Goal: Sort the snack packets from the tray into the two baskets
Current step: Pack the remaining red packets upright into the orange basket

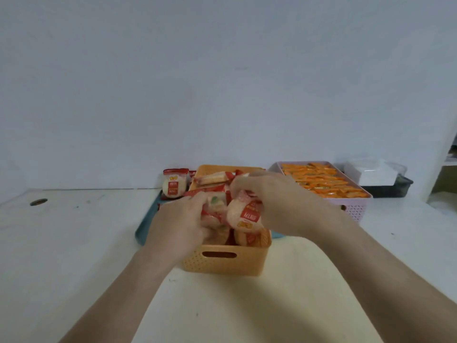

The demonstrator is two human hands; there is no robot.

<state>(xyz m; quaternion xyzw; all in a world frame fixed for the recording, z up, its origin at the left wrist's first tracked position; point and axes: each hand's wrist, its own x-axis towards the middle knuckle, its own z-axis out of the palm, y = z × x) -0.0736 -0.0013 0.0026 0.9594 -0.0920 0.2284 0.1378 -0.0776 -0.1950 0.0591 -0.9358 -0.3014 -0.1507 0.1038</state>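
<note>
Soft, even indoor light; slight overall blur, wide-angle bending at edges.

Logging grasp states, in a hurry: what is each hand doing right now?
Left hand: grips red-and-white snack packets over the orange basket.
Right hand: holds a round red-and-white packet.

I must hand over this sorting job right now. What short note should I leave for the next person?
Left hand grips red-white packets in the orange basket.
Right hand holds a round cracker packet over it.
Pink basket is filled with orange packets.
Left to do: a lone packet stands on the teal tray, behind-left of the orange basket.
</note>
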